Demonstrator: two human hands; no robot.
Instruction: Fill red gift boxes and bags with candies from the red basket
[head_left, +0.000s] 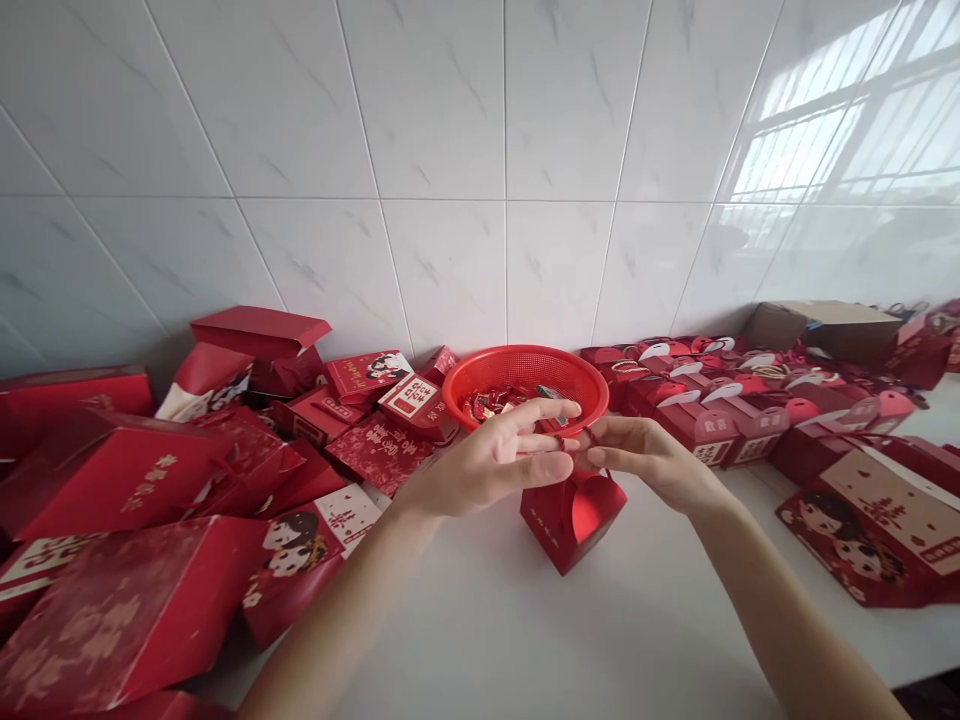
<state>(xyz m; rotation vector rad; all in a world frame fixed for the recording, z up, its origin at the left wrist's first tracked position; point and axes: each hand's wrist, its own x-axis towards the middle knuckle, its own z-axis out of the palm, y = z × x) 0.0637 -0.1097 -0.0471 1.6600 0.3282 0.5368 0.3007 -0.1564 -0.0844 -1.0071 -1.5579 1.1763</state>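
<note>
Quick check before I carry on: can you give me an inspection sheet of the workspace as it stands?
Surface: white tabletop.
Job's things: small red gift box below the hands; red plastic basket holding wrapped sweets.
Clutter: flat red printed boxes piled left; rows of red boxes with white tabs right; brown cardboard box behind them.
Hands: left hand and right hand meet above the gift box; whatever they hold is too small to tell.
Cables: nothing seen.
Surroundings: white tiled wall reflecting a window.
</note>
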